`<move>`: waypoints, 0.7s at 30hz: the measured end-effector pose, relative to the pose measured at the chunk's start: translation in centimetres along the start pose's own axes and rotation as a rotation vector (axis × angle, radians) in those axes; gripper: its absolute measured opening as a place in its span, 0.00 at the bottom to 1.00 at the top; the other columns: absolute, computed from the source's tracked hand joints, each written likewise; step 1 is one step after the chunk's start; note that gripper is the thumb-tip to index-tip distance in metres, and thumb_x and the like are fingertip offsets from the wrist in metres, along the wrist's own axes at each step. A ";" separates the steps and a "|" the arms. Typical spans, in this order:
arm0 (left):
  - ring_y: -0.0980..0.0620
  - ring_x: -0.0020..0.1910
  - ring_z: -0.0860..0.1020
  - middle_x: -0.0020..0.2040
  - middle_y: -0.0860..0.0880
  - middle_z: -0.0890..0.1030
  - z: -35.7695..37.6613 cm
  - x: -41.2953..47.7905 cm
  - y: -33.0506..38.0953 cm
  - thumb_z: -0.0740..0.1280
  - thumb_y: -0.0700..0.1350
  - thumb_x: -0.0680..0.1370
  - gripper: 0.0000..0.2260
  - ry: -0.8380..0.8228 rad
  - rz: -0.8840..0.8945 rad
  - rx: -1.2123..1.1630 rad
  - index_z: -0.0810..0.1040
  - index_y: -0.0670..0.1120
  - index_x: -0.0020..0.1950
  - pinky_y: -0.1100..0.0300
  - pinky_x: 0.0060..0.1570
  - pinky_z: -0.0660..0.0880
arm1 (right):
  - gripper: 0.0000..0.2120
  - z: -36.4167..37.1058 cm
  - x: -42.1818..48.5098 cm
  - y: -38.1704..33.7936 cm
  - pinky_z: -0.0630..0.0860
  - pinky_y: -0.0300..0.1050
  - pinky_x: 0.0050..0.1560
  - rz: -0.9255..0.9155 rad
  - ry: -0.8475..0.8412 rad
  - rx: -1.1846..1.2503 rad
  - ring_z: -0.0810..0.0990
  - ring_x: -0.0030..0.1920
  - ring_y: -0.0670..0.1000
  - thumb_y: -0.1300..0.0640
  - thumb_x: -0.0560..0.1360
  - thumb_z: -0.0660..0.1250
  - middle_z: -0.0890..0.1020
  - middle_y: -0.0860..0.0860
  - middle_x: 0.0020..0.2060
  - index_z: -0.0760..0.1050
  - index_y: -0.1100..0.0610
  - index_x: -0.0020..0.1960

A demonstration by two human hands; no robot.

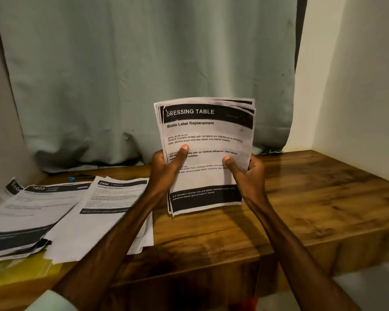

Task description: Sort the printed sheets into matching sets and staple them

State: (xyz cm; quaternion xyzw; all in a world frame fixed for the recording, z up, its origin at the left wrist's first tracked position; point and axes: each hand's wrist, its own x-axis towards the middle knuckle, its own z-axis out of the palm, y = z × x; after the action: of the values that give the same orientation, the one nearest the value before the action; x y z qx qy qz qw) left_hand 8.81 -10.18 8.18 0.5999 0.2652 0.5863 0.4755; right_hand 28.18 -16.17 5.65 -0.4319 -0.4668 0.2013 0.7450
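I hold a stack of printed sheets (pixel 208 135) upright above the wooden table (pixel 301 198), its bottom edge near the tabletop. The top sheet reads "DRESSING TABLE, Bottle Label Replacement". My left hand (pixel 166 170) grips the stack's left edge with the thumb on the front. My right hand (pixel 247 173) grips the right edge the same way. More printed sheets (pixel 99 212) lie fanned out flat on the left of the table, numbered 3406 and 1623. No stapler is visible.
A yellow folder (pixel 20 272) lies under the loose sheets at the near left. A blue-tipped dark object (pixel 76 178) lies at the back left. A pale green curtain (pixel 144 75) hangs behind the table; a white wall (pixel 357 86) stands at the right.
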 end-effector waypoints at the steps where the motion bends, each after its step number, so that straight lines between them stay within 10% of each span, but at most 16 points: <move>1: 0.55 0.45 0.86 0.43 0.58 0.87 0.1 -0.1 -0.1 0.69 0.44 0.81 0.02 0.000 0.011 0.001 0.80 0.51 0.53 0.62 0.39 0.82 | 0.11 -0.2 0.0 0.1 0.85 0.46 0.44 -0.001 0.001 0.002 0.87 0.49 0.48 0.59 0.75 0.75 0.86 0.45 0.47 0.78 0.47 0.52; 15: 0.50 0.50 0.86 0.53 0.49 0.87 0.0 -2.4 -5.6 0.71 0.59 0.78 0.20 0.009 -0.125 0.176 0.80 0.47 0.63 0.46 0.52 0.83 | 0.09 -1.1 -1.5 3.3 0.85 0.55 0.50 0.095 -0.006 -0.022 0.87 0.51 0.52 0.50 0.78 0.71 0.87 0.50 0.51 0.79 0.49 0.58; 21: 0.60 0.43 0.85 0.51 0.50 0.85 0.7 -1.2 -5.7 0.66 0.50 0.82 0.13 -0.021 -0.082 0.281 0.79 0.43 0.62 0.69 0.39 0.78 | 0.13 -2.7 -1.2 4.1 0.83 0.53 0.57 0.111 -0.071 -0.181 0.85 0.54 0.47 0.53 0.78 0.72 0.85 0.49 0.56 0.78 0.51 0.62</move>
State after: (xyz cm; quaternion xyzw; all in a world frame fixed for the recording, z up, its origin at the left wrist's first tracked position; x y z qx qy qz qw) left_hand 10.65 -9.12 2.76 0.6556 0.3639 0.5170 0.4129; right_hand 30.36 -16.01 1.05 -0.5151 -0.4846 0.2148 0.6736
